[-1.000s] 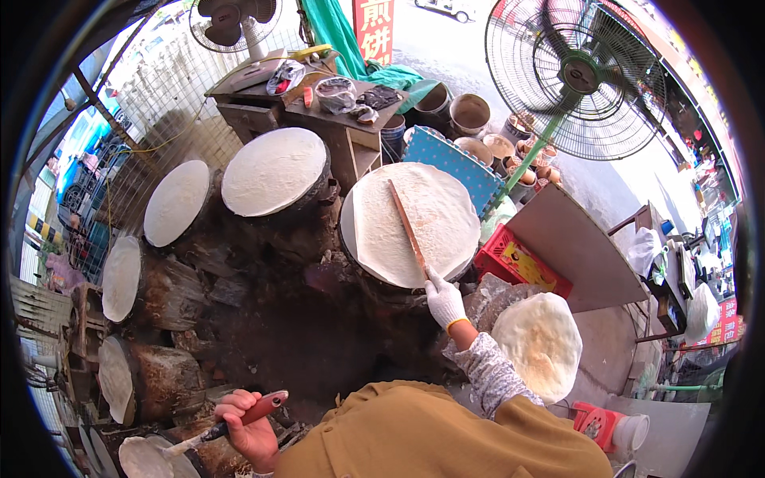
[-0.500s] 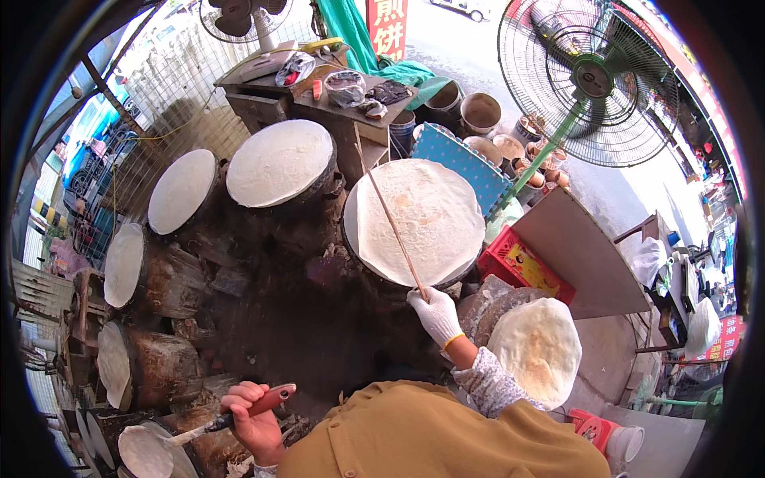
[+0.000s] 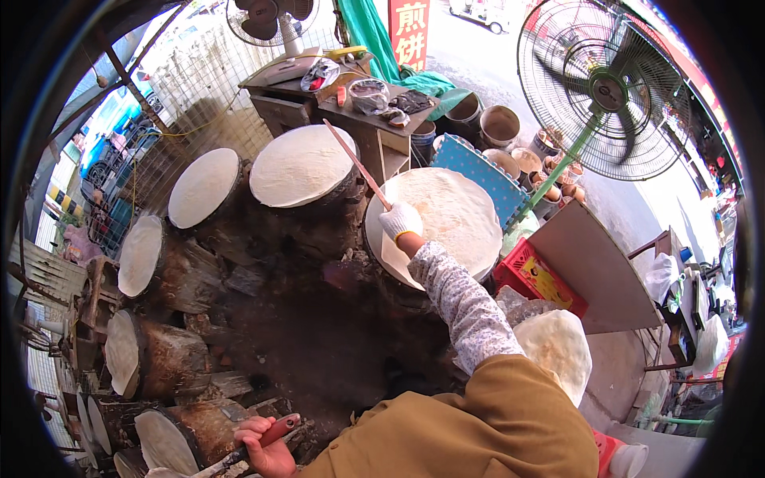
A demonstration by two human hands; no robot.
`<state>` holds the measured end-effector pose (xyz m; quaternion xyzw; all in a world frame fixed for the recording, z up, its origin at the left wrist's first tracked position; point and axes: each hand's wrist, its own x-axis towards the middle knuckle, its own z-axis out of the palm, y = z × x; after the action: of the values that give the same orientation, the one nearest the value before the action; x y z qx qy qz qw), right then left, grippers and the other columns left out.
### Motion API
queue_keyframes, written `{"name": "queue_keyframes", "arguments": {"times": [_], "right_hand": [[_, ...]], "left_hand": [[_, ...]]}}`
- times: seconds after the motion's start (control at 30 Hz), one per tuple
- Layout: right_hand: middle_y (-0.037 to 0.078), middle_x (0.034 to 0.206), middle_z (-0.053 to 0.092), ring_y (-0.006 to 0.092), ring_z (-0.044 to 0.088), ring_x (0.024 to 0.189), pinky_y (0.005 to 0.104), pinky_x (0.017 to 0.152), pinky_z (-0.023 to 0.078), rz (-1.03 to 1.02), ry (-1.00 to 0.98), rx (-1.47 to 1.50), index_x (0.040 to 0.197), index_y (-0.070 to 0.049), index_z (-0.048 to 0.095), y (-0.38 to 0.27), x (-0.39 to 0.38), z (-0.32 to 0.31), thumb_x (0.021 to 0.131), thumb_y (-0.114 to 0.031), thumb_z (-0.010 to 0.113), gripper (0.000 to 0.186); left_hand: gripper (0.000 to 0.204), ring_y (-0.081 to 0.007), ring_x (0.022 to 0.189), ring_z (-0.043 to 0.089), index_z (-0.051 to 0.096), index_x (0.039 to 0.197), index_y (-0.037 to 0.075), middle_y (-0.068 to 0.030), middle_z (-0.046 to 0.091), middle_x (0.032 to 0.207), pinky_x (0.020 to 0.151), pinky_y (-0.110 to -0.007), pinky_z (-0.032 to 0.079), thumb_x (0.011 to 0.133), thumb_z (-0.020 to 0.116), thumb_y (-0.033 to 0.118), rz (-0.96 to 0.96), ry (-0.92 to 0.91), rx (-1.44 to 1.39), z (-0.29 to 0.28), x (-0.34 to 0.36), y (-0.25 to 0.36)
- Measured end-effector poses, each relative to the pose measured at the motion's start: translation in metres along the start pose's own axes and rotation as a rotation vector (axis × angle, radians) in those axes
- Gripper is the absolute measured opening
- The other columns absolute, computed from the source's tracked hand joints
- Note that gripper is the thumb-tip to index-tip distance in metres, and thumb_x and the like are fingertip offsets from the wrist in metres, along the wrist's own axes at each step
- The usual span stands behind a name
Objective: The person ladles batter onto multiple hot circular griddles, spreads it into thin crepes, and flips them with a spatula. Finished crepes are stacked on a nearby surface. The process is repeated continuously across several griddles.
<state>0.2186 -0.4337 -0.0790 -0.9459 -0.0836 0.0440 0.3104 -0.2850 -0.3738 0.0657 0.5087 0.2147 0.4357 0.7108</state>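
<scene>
My right hand [image 3: 401, 221], in a white knit glove, is closed on a thin wooden stick [image 3: 351, 159]. It hovers over the left part of a round flat pancake [image 3: 450, 219] on a griddle; the left edge of the sheet looks folded. From the glove, the stick points up and left, its tip near a neighbouring pancake [image 3: 301, 163]. At the lower left, my bare left hand [image 3: 267, 450] grips a spatula-like tool [image 3: 280, 429] by its red-brown handle. The tool's pale far end lies low, beside another pancake [image 3: 166, 440].
More drum-shaped stoves with pancakes [image 3: 203, 187] curve along the left. Cooked flat pancakes [image 3: 564, 342] lie at my right, partly behind my arm. Beyond are a red crate [image 3: 538, 277], a blue dotted panel [image 3: 482, 182], a large fan [image 3: 607, 89] and a cluttered table [image 3: 378, 111].
My right hand has moved forward and left over the pancake, and the stick now points farther left. My left hand with the tool has lowered slightly. The whole view has shifted a little.
</scene>
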Motion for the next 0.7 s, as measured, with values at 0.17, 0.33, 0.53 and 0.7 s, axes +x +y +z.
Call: {"name": "queue_keyframes", "arguments": {"times": [0.17, 0.33, 0.53, 0.7], "right_hand": [[0.024, 0.082, 0.069, 0.0379, 0.068, 0.08, 0.0428, 0.075, 0.052, -0.028, 0.097, 0.159, 0.092, -0.003, 0.073, -0.002, -0.001, -0.1, 0.074, -0.034, 0.06, 0.038], [0.018, 0.074, 0.068, 0.0296, 0.067, 0.068, 0.0383, 0.067, 0.051, -0.028, 0.429, 0.238, 0.089, 0.0, 0.071, 0.071, -0.031, -0.235, 0.073, -0.038, 0.064, 0.041], [-0.003, 0.069, 0.057, 0.0073, 0.05, 0.058, 0.0255, 0.055, 0.042, 0.092, 0.713, 0.743, 0.082, -0.004, 0.068, 0.174, -0.16, -0.338, 0.081, -0.018, 0.069, 0.014], [-0.004, 0.069, 0.057, 0.0076, 0.05, 0.058, 0.0242, 0.055, 0.043, 0.315, 0.878, 0.94, 0.082, -0.006, 0.066, 0.282, -0.298, -0.371, 0.081, -0.016, 0.07, 0.01]], "left_hand": [[0.029, -0.0173, 0.094, 0.05, 0.045, 0.085, 0.013, -0.0017, 0.049, 0.091, 0.095, -0.036, 0.044, 0.098, 0.058, 0.036, -0.001, -0.015, 0.022, -0.025, -0.009, 0.01], [0.029, -0.0176, 0.093, 0.05, 0.045, 0.085, 0.013, -0.0019, 0.049, 0.091, 0.094, -0.036, 0.045, 0.098, 0.059, 0.036, -0.002, -0.126, -0.03, -0.035, -0.013, 0.017], [0.028, -0.0149, 0.095, 0.051, 0.048, 0.088, 0.013, -0.0008, 0.05, 0.093, 0.094, -0.034, 0.045, 0.1, 0.055, 0.038, -0.094, -0.204, -0.02, -0.038, -0.026, 0.011], [0.029, -0.0143, 0.096, 0.051, 0.051, 0.091, 0.012, 0.0004, 0.05, 0.094, 0.094, -0.032, 0.046, 0.1, 0.053, 0.039, -0.172, -0.401, -0.062, -0.032, -0.023, -0.001]]}}
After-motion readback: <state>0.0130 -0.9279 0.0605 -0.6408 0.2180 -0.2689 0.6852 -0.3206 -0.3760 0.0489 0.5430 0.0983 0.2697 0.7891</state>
